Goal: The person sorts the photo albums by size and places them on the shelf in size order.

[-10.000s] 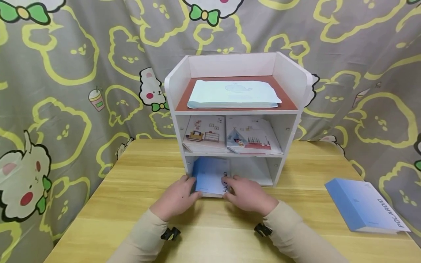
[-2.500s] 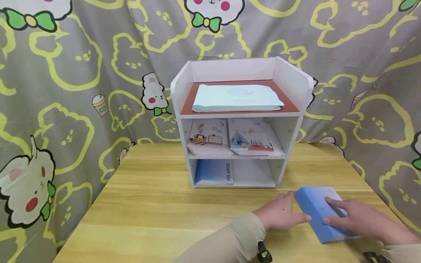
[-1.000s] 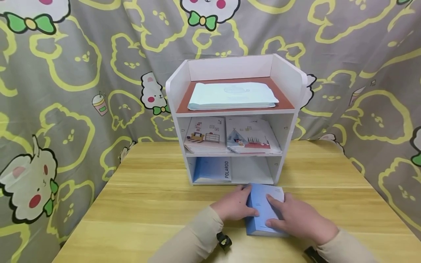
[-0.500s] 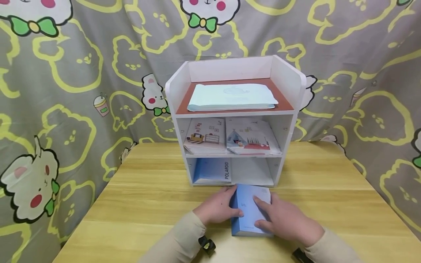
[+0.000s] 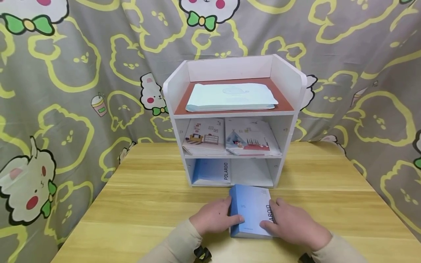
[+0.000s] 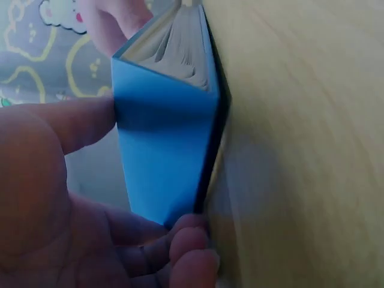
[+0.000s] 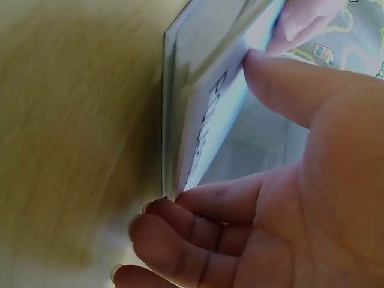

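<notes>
A thick blue-to-white photo album (image 5: pixel 251 210) marked POLAROID lies before the right bottom compartment of the white shelf unit (image 5: pixel 253 171). My left hand (image 5: pixel 215 217) grips its spine side, thumb on the cover edge and fingers at the far corner. In the left wrist view the blue spine (image 6: pixel 165 138) faces the palm, and page sleeves (image 6: pixel 177 51) show at the near end. Along the opposite edge my right hand (image 5: pixel 294 223) holds it, thumb (image 7: pixel 288 81) on the cover and fingers at the far end. A matching album (image 5: pixel 210 170) lies inside the left bottom compartment.
The middle shelf bears two stacks of illustrated books, a left stack (image 5: pixel 204 135) and a right stack (image 5: pixel 248 135). On top lies a pale, flat whale-print package (image 5: pixel 231 96). The unit's side panels and bottom lip edge the right bottom compartment. A patterned curtain (image 5: pixel 125 73) hangs behind the wooden table (image 5: pixel 138 204).
Ten seconds ago my hands were at the other album, now deeper in the compartment. This one came leftward from the table's right side. My right hand has shifted from its cover to its right edge.
</notes>
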The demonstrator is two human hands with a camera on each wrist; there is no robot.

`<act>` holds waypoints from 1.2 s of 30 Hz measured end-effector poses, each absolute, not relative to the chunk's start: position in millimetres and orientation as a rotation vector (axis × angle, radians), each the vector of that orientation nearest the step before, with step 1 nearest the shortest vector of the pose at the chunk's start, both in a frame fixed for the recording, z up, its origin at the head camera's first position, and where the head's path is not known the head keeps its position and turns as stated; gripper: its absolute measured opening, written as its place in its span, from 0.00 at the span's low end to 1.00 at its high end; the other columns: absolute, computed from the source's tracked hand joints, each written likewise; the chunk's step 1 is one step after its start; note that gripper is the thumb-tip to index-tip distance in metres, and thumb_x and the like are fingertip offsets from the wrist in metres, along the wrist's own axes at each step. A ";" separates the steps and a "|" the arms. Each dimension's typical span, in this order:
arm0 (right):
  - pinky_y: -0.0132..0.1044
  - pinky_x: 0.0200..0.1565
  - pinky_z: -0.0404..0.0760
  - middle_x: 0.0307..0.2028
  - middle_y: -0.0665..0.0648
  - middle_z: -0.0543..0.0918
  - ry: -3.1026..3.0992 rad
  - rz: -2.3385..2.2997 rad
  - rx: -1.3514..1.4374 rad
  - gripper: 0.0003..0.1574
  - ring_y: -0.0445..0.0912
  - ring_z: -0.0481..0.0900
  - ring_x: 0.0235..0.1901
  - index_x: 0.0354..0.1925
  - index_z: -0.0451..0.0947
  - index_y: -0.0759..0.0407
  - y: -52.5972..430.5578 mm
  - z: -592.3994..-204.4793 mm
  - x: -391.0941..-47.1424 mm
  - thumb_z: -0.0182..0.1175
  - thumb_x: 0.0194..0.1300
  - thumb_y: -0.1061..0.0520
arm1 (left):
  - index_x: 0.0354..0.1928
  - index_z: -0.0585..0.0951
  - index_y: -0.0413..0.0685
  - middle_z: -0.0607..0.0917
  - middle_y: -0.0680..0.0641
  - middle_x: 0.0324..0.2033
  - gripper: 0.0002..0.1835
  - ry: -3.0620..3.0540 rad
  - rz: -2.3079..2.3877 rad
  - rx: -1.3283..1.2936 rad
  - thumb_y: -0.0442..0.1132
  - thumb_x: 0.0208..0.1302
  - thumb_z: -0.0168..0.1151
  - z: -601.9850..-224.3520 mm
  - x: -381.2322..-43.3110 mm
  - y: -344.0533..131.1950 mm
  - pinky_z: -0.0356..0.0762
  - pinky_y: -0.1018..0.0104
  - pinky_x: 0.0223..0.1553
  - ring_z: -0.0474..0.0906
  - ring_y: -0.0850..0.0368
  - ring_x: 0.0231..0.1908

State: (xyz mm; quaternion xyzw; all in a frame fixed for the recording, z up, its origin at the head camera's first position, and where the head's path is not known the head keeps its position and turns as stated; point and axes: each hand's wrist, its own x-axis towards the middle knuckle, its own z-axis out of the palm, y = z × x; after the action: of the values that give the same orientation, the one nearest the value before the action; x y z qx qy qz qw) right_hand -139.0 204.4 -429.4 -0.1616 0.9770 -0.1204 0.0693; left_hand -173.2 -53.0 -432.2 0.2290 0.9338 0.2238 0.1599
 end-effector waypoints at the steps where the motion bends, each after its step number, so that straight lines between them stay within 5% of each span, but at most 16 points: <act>1: 0.57 0.43 0.83 0.53 0.70 0.80 2.943 -0.367 -0.483 0.56 0.57 0.83 0.45 0.62 0.73 0.75 204.1 -429.5 -139.0 0.62 0.62 0.26 | 0.75 0.62 0.35 0.75 0.37 0.66 0.52 2.655 0.640 0.650 0.71 0.66 0.56 -431.7 -172.5 -52.6 0.76 0.54 0.59 0.76 0.49 0.61; 8: 0.60 0.52 0.79 0.57 0.73 0.79 2.872 -0.501 -0.445 0.58 0.61 0.81 0.54 0.66 0.66 0.79 205.1 -428.7 -139.8 0.64 0.64 0.30 | 0.78 0.52 0.35 0.72 0.36 0.68 0.59 2.525 0.777 0.595 0.71 0.61 0.63 -431.9 -171.5 -49.7 0.77 0.59 0.56 0.78 0.58 0.55; 14: 0.59 0.55 0.78 0.61 0.74 0.76 2.866 -0.618 -0.426 0.64 0.60 0.79 0.56 0.70 0.60 0.80 210.0 -426.3 -137.1 0.68 0.60 0.31 | 0.80 0.45 0.40 0.82 0.37 0.53 0.64 2.467 0.908 0.567 0.65 0.57 0.71 -432.9 -171.3 -48.5 0.77 0.63 0.42 0.80 0.59 0.35; 28: 0.59 0.56 0.77 0.63 0.76 0.74 2.927 -0.527 -0.492 0.64 0.62 0.79 0.57 0.70 0.60 0.79 214.5 -420.6 -145.4 0.67 0.61 0.31 | 0.81 0.43 0.43 0.66 0.35 0.72 0.62 2.516 0.925 0.573 0.64 0.59 0.70 -432.2 -178.5 -41.2 0.79 0.65 0.39 0.79 0.58 0.44; 36: 0.61 0.57 0.76 0.63 0.76 0.73 2.949 -0.512 -0.480 0.62 0.64 0.77 0.59 0.72 0.58 0.77 216.4 -418.6 -153.9 0.67 0.62 0.33 | 0.81 0.44 0.45 0.63 0.39 0.75 0.60 2.569 0.913 0.588 0.64 0.62 0.68 -434.9 -189.5 -35.1 0.74 0.59 0.61 0.77 0.57 0.56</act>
State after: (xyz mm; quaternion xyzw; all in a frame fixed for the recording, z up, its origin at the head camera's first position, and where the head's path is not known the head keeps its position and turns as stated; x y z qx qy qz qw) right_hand -153.9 216.4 -418.6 -0.1582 0.9713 -0.1686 0.0553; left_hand -189.5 -35.1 -434.9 0.2077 0.9068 0.3222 0.1755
